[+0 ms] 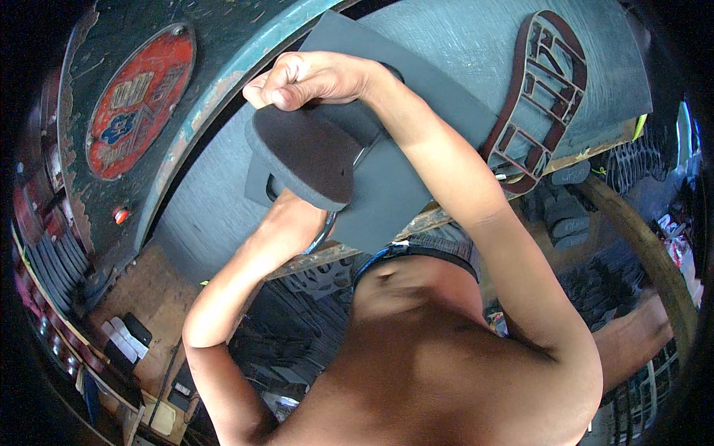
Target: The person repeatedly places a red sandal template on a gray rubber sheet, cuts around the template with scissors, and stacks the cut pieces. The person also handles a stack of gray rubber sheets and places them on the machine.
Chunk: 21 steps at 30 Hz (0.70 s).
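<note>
A thick dark foam sole [309, 152] is held tilted up over the bench. My right hand [316, 78] is closed at its far end, the thumb against the edge. Coming from the lower left, my left hand [299, 217] runs in behind the near end of the sole, its fingers hidden. Beneath both hands lies a grey foam sheet [401, 178]. Dark curved strips show beside the sole, mostly covered, so I cannot tell what they belong to. A rusty sole-shaped cutting die [513, 126] with inner crossbars rests on the bench to the right.
The blue-grey bench top [461, 30] backs onto a dark green machine body [216, 52] bearing a red oval plate [141, 100]. Below the bench's wooden edge, dark foam scraps [275, 320] are heaped. Stacked soles [569, 223] lie at the right, near another person's arm [636, 338].
</note>
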Each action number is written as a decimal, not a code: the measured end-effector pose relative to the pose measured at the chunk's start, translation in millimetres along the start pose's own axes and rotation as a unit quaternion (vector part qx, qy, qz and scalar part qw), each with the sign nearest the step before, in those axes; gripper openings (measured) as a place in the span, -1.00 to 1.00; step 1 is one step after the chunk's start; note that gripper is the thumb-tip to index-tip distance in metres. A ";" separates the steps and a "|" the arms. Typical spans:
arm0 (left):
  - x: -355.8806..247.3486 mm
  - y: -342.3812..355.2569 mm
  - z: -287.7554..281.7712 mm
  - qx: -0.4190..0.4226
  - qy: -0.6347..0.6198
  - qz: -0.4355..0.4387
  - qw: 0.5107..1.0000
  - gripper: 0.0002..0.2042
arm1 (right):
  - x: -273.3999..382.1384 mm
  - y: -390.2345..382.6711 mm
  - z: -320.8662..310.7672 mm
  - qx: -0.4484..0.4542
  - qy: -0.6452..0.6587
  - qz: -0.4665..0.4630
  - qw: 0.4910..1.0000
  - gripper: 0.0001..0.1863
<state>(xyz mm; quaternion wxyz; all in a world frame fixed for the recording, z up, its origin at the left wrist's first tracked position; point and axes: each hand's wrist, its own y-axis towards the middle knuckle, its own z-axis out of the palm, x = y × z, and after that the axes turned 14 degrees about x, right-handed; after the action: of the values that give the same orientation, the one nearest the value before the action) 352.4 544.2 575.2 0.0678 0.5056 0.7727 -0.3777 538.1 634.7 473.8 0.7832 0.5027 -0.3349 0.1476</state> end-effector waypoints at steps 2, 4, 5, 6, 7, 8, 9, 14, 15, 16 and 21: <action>-0.4 0.5 -3.9 0.037 -0.071 -0.044 0.996 -0.46 | 1.1 -0.7 0.4 -0.003 -0.002 0.004 1.000 -0.44; -1.3 0.8 -9.8 0.101 -0.154 -0.112 0.976 -0.51 | 2.4 -0.9 1.3 -0.001 -0.003 0.007 1.000 -0.44; -0.9 0.8 -13.5 0.145 -0.200 -0.158 0.956 -0.56 | 3.2 -0.8 1.8 0.001 -0.004 0.008 1.000 -0.44; -1.3 1.6 -16.0 0.167 -0.249 -0.175 0.938 -0.62 | 3.8 -0.6 2.4 0.001 -0.006 0.010 1.000 -0.44; -1.5 2.3 -18.4 0.166 -0.229 -0.180 0.942 -0.67 | 4.2 -0.2 3.0 -0.001 -0.007 0.006 1.000 -0.44; -1.7 3.3 -20.3 0.140 -0.212 -0.157 0.954 -0.74 | 4.6 0.1 3.4 -0.003 -0.010 0.005 1.000 -0.43; -2.0 4.4 -21.6 0.115 -0.205 -0.133 0.963 -0.78 | 4.9 0.4 3.7 -0.005 -0.015 0.001 1.000 -0.43; -3.5 7.8 -22.5 0.087 -0.273 -0.140 0.948 -0.74 | 4.6 1.0 1.7 0.016 -0.019 0.003 1.000 -0.45; -3.2 7.6 -21.7 0.094 -0.300 -0.156 0.936 -0.72 | 4.1 0.6 1.0 0.019 -0.022 0.001 1.000 -0.45; -1.9 7.0 -21.4 0.118 -0.308 -0.183 0.926 -0.75 | 3.6 -0.1 0.5 0.011 -0.018 0.000 1.000 -0.47; 7.4 0.9 -15.2 0.167 -0.019 -0.079 0.983 -0.73 | -1.0 -2.6 0.3 -0.044 -0.021 -0.013 0.999 -0.52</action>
<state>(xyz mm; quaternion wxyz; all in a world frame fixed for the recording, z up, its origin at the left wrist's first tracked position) 353.8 559.7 581.9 -0.0332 0.4399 0.7350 -0.5150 538.7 633.4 471.4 0.7991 0.4753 -0.3506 0.1124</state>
